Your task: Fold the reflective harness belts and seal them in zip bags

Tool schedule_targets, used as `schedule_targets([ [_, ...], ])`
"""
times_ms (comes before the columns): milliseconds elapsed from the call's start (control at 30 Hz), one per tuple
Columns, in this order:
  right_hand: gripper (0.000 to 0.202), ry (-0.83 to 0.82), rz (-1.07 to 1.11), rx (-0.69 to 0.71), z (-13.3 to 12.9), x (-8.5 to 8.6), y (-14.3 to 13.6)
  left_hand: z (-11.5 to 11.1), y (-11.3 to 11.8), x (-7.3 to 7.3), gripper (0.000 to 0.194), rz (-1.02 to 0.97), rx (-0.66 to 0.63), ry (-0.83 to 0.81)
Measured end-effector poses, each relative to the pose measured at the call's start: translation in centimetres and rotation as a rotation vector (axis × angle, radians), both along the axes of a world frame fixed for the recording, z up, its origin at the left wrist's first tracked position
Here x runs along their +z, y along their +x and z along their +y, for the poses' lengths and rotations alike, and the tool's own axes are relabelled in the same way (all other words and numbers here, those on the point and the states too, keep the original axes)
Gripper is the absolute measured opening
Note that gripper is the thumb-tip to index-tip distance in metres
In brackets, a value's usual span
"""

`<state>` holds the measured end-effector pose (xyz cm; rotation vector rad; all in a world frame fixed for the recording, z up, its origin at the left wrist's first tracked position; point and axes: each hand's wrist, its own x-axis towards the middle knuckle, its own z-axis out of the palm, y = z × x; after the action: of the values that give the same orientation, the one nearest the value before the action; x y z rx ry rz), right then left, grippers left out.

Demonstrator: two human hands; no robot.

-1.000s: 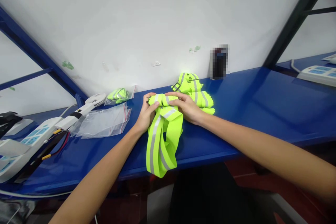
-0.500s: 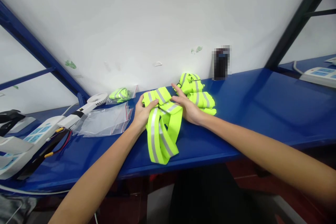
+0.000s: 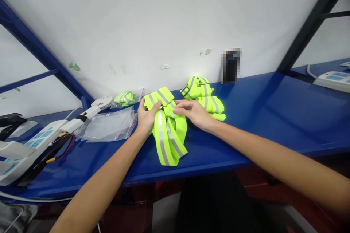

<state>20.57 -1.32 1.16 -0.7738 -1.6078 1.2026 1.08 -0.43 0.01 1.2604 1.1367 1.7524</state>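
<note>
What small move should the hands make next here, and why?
Probably the right hand should fold the loose loops of the yellow-green strap up toward its bundled part, with the left hand as anchor. The left grips that bundled part, the right seems to pinch the strap beside it, and the loops spread unfolded below both hands.
</note>
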Motion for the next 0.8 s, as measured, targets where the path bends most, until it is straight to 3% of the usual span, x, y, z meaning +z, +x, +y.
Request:
schedule_targets([
  [100,0.017,0.142,-0.054,-0.087,-0.1,0.0,0.0,0.2,-0.3,-0.2,0.059,0.063,0.036,0.031],
  [167,0.019,0.146,-0.040,-0.058,-0.2,-0.1,-0.1,0.3,-0.5,-0.4,0.059,0.109,0.051,0.046],
  [367,0.021,-0.116,0.100,0.108,0.4,-1.0,-0.4,0.1,-0.3,-0.6,0.060,0.200,-0.019,0.057],
  [500,0.029,-0.233,0.212,0.179,0.8,-1.2,-0.3,-0.2,-0.1,-0.6,0.059,0.221,0.010,0.065],
  [667,0.023,-0.292,0.320,0.123,0.7,-1.0,-0.3,-0.3,0.0,-0.6,0.061,0.226,0.033,0.064],
  [800,0.026,-0.259,0.225,0.048,0.5,-1.0,-0.4,-0.5,0.2,-0.5,0.065,0.180,-0.023,0.074],
])
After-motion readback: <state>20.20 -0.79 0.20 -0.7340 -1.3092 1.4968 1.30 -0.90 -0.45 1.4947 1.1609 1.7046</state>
